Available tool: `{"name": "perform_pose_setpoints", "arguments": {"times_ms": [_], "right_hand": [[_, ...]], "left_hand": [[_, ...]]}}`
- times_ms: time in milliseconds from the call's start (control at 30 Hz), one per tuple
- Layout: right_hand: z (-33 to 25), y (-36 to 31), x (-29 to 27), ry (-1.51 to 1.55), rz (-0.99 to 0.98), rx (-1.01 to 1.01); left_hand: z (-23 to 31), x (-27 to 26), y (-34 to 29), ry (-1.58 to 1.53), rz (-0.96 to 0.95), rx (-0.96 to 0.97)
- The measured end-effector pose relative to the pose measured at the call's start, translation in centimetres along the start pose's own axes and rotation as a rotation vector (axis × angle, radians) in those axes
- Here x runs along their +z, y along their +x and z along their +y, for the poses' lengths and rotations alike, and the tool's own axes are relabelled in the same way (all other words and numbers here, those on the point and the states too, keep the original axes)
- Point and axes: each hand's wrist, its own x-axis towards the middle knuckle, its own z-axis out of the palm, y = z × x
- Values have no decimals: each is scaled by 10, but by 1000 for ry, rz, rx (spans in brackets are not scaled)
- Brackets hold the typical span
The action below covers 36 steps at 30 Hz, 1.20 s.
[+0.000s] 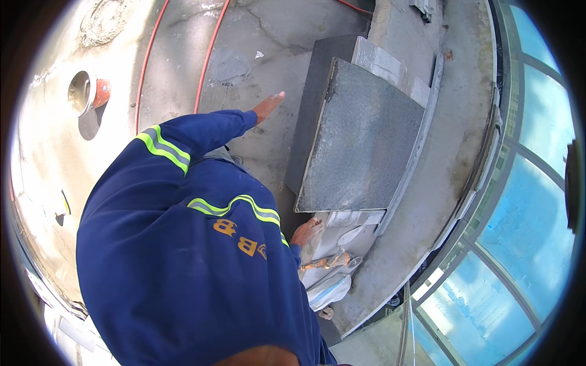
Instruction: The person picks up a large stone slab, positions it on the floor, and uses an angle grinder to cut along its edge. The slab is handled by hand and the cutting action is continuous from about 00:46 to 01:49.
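A dark grey stone slab [366,140] leans at a tilt on a pale block ledge [390,67]. Another dark slab [320,91] stands upright along its left side. Stretched out ahead over the concrete, my left hand [268,107] is open and holds nothing, its fingers extended to the left of the slabs. My right hand [306,232] is beside the slab's near lower corner, against the pale ledge. Its fingers look loosely bent with nothing visible in them; whether they touch the slab is unclear. A hand tool with an orange handle [320,263] lies on the ledge near that hand.
A red bucket [101,93] lies tipped on the concrete floor at the left. Two red hoses [210,55] [148,55] run along the floor. Crumpled white plastic [329,290] lies near my right arm. Blue-tinted glass panels [506,201] in metal frames line the right side.
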Motion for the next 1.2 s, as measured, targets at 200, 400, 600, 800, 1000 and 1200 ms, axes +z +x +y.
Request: {"name": "perform_pose_setpoints", "arguments": {"times_ms": [200,400,600,800,1000,1200], "right_hand": [[43,-32,-50,-292,-54,77],[82,-71,-66,-135,-31,272],[128,-77,-56,-235,99,291],[202,-71,-67,-304,282,398],[295,14,-104,-365,425,348],[290,107,-101,-426,462,-101]], "left_hand": [[131,92,151,-182,395,294],[104,136,180,-116,496,212],[-24,174,100,-356,337,109],[-114,251,-109,-196,365,-127],[-244,264,-229,148,-260,-345],[-210,229,-212,683,-840,-758]]}}
